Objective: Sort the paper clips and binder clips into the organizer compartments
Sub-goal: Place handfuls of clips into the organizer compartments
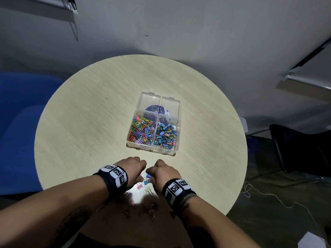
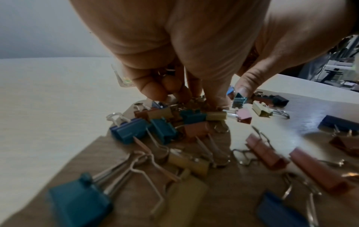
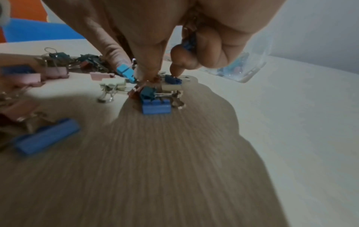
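Both your hands are down low at the 6 o'clock edge of the round bench (image 1: 86, 111), knuckles up, fingers curled under and pointing toward 12. Your left hand (image 1: 133, 170) has its grip bunched tight over a clump of binder clips (image 2: 165, 122), fingertips (image 2: 217, 99) pinching down into the wire handles, with more metal tucked up in the curled palm. Your right hand (image 1: 163, 173) sits just beside it, thumb and forefinger clamped on a light blue clip (image 3: 126, 73), and another blue one is trapped in the folded fingers behind (hard to see how many).

Loose clips lie scattered under and between your wrists, pink (image 1: 139, 186) and cream (image 1: 147, 189) ones showing in the gap, more in the shadow toward the bench edge at 6.

The clear organizer (image 1: 177, 111) stands at 12 o'clock from your hands, well apart from them, bare wood between. Its near-left compartment is heaped with coloured paper clips (image 1: 142, 130), its near-right one with binder clips (image 1: 165, 135); the two far compartments show only a round dark label through the plastic. Wide bare bench lies at 9 and at 3.
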